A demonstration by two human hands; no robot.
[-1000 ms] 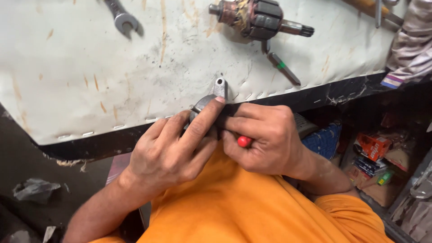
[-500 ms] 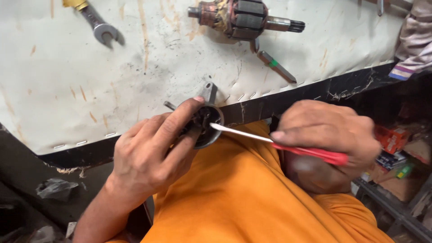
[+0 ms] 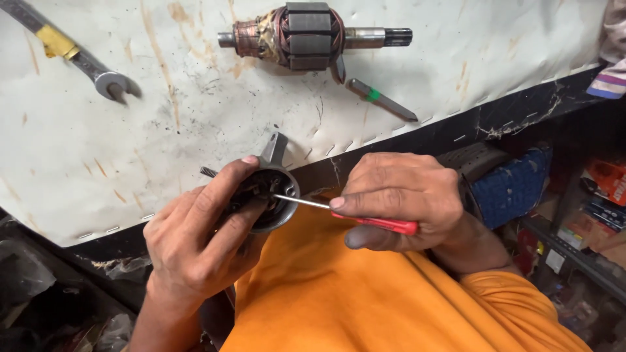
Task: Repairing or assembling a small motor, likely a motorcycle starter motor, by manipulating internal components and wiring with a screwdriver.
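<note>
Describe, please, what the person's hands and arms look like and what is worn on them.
Both the left hand and the right hand are bare: no gloves, rings or watch show. The fingers look smudged with dark grime. Both forearms are uncovered as far as the picture shows. An orange garment covers the person's body below the hands; whether it has sleeves cannot be told.

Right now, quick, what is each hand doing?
Left hand: closed around the round grey metal motor part.
Right hand: closed on the thin red-handled screwdriver, tip inside that part.
</note>
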